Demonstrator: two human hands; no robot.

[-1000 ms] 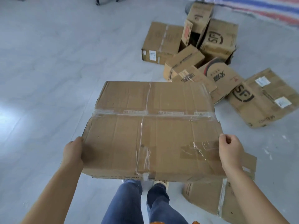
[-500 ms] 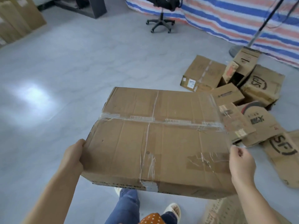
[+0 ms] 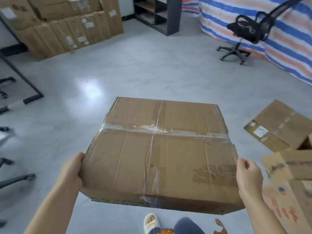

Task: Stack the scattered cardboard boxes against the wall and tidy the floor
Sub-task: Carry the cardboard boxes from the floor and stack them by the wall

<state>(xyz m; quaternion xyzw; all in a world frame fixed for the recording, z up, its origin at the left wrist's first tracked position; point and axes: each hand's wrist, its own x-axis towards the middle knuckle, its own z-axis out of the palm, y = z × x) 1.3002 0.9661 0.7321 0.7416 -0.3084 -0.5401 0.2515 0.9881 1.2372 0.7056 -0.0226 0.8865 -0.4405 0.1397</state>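
Note:
A large taped cardboard box (image 3: 162, 154) is carried flat in front of me above the grey floor. My left hand (image 3: 72, 173) grips its near left edge and my right hand (image 3: 248, 174) grips its near right edge. Scattered cardboard boxes (image 3: 278, 127) lie on the floor at the right, one with a white label, another (image 3: 290, 196) with red print near my right arm. A stack of cardboard boxes (image 3: 67, 26) stands against the wall at the far left.
A black office chair (image 3: 244, 31) stands at the back right before a striped tarp (image 3: 287, 39). A dark shelf unit (image 3: 157, 12) is at the back centre. A black frame leg (image 3: 22, 78) and chair bases (image 3: 15, 179) sit along the left edge.
The view has swung left and upward with the box held in both hands: the pile of scattered boxes slid off to the right, and the wall stack, shelf and chair came into view.

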